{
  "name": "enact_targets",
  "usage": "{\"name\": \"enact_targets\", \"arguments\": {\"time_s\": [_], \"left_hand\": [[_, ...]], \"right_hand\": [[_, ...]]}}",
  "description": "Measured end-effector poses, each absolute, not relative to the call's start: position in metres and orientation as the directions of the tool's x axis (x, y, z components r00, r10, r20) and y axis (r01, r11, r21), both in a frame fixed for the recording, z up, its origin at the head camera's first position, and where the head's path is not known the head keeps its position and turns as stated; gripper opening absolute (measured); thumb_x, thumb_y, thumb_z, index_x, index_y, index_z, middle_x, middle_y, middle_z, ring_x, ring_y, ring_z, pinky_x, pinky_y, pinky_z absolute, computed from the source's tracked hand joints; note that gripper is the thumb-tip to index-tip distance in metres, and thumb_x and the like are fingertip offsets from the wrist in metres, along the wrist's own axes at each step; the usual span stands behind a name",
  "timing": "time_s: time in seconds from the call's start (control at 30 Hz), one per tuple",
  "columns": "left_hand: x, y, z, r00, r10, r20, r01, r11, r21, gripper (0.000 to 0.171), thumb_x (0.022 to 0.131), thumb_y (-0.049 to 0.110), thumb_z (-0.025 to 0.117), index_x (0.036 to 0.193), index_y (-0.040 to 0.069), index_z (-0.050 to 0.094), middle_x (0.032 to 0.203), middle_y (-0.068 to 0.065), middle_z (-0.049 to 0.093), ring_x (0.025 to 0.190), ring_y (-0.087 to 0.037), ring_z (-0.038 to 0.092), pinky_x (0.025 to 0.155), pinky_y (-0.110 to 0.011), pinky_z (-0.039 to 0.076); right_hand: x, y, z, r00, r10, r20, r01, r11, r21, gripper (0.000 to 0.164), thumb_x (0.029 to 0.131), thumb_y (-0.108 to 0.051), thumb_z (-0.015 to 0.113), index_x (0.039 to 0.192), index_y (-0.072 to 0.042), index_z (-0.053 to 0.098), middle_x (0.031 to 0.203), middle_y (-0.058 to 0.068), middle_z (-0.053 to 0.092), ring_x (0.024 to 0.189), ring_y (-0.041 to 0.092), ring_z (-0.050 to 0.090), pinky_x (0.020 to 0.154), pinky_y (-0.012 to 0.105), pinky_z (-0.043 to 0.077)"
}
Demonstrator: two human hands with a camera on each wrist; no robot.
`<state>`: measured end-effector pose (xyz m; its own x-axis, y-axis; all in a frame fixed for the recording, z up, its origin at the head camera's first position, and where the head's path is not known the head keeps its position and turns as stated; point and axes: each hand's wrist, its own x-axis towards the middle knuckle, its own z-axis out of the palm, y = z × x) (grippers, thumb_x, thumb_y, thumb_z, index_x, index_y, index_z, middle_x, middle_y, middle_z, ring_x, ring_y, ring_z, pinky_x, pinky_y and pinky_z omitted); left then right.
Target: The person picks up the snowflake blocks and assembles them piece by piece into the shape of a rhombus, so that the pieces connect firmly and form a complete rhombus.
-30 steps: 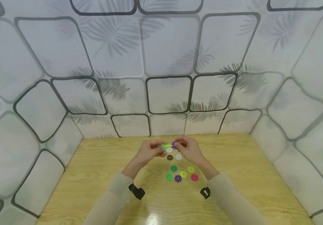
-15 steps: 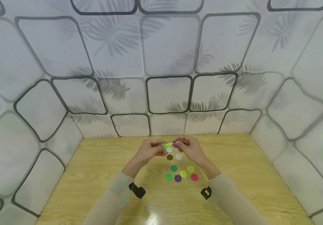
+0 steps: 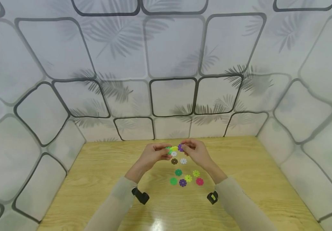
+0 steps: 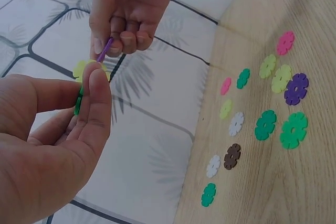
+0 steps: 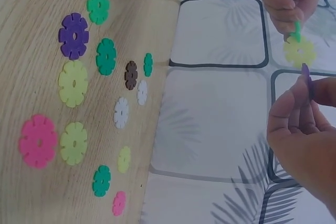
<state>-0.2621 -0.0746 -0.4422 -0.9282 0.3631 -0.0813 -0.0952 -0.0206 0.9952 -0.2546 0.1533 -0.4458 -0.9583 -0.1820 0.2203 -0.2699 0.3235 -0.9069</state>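
Yellow notched disc [image 5: 307,53] sits in the upper right of the right wrist view, its upper edge meeting the green disc [image 5: 297,31] that I pinch in my left hand [image 3: 154,154]. My right hand [image 3: 196,154] pinches a purple disc [image 5: 309,83] between thumb and fingers, its tip at the yellow one's lower edge; I cannot tell whether those two are joined. Both hands are up over the far part of the desk [image 3: 111,166], below the centre of the head view. More discs lie flat on the desk in the left half of the right wrist view: a dark violet disc [image 5: 66,36] at upper left, a pink disc [image 5: 38,129] at lower left, a brown disc [image 5: 130,66] nearer the middle.
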Motion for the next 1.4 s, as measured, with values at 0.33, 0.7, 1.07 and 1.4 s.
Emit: {"name": "enact_targets", "arguments": {"time_s": [0.33,0.7,1.07,1.4], "left_hand": [[-0.2612,-0.0742,-0.4444,-0.916,0.401,-0.036,-0.041,-0.004,0.999,0.038,0.106,0.000,0.059,0.141,-0.014,0.058,0.134,-0.031,0.067,0.084,-0.011,0.077,0.084,-0.029,0.066],[-0.2598,-0.0702,-0.4407,-0.924,0.380,-0.053,-0.053,0.011,0.999,0.038,0.107,-0.001,0.057,0.143,-0.011,0.058,0.138,-0.030,0.065,0.081,-0.006,0.076,0.084,-0.028,0.066],[-0.2631,-0.0765,-0.4448,-0.892,0.451,-0.044,-0.030,0.038,0.999,0.044,0.104,0.001,0.063,0.147,-0.008,0.056,0.122,-0.029,0.071,0.088,-0.016,0.078,0.091,-0.040,0.066],[-0.2604,-0.0699,-0.4431,-0.864,0.502,0.025,0.061,0.055,0.997,0.040,0.103,0.005,0.067,0.143,0.000,0.063,0.126,-0.031,0.071,0.106,-0.051,0.073,0.098,-0.061,0.059]], "right_hand": [[-0.2548,0.1527,-0.4477,-0.937,-0.219,0.273,-0.328,0.274,-0.904,0.020,0.106,-0.007,0.062,0.118,0.006,0.071,0.097,0.024,0.074,0.073,0.010,0.064,0.066,0.027,0.057],[-0.2532,0.1482,-0.4488,-0.933,-0.203,0.296,-0.343,0.267,-0.901,0.019,0.106,-0.005,0.062,0.118,0.008,0.070,0.100,0.026,0.075,0.075,0.015,0.067,0.067,0.023,0.057],[-0.2516,0.1487,-0.4438,-0.959,-0.190,0.210,-0.255,0.255,-0.933,0.019,0.105,-0.007,0.064,0.118,0.005,0.071,0.097,0.022,0.076,0.073,0.013,0.066,0.065,0.022,0.057],[-0.2546,0.1473,-0.4517,-0.967,-0.212,0.142,-0.190,0.228,-0.955,0.020,0.105,-0.013,0.066,0.119,0.002,0.068,0.084,0.015,0.074,0.071,0.017,0.069,0.065,0.025,0.058]]}}
